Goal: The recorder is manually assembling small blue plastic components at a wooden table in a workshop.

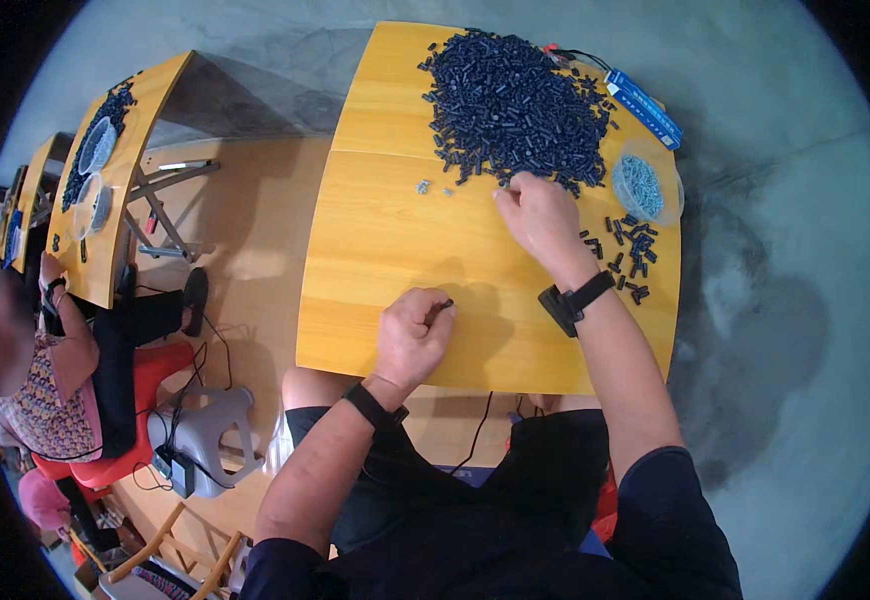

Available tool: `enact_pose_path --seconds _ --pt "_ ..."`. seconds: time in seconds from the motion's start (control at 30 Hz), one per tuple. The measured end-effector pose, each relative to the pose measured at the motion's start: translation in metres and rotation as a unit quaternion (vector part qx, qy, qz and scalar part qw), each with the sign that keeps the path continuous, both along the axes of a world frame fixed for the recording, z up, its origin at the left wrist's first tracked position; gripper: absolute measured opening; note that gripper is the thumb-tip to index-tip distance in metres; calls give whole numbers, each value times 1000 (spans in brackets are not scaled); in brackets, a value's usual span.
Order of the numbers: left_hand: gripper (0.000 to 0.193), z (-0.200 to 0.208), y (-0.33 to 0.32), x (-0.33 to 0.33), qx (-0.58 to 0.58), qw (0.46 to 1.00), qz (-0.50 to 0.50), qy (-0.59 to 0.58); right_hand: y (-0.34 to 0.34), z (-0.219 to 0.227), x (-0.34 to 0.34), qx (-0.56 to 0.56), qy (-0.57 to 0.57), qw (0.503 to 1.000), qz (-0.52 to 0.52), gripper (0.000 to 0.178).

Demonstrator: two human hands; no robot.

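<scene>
A large heap of small black cylindrical pieces [515,105] covers the far part of the wooden table [375,240]. My left hand [415,335] is closed near the front of the table, and the dark end of one small black piece [446,303] shows at its fingertips. Farther forward, my right hand [540,215] reaches the near edge of the heap with its fingers curled together. What those fingers hold, if anything, is too small to make out. Two small clusters of silvery screws [423,187] lie left of my right hand.
At the right edge, a clear round tub [643,188] holds many small bluish screws. Nearer me lies a loose group of black pieces [635,245]. A blue-and-white box [643,108] with a dark cable sits at the far right corner. Another person [55,380] works at a table on the left.
</scene>
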State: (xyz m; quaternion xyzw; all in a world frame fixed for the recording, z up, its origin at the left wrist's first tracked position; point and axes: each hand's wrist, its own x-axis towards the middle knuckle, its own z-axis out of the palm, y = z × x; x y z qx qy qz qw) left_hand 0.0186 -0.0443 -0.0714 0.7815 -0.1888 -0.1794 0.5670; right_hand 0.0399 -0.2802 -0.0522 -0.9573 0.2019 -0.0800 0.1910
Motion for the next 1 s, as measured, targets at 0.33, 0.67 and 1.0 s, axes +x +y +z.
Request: enact_pose_path --seconds 0.33,0.67,1.0 --pt "7 -4 -2 -2 21 996 2 -87 -14 -7 -9 30 -51 993 102 11" --pt "7 -4 -4 -3 10 995 18 -103 -17 -7 -15 59 -71 992 84 8" --pt "6 -3 -4 -3 27 994 13 -109 -15 -4 -11 68 -23 992 107 9"
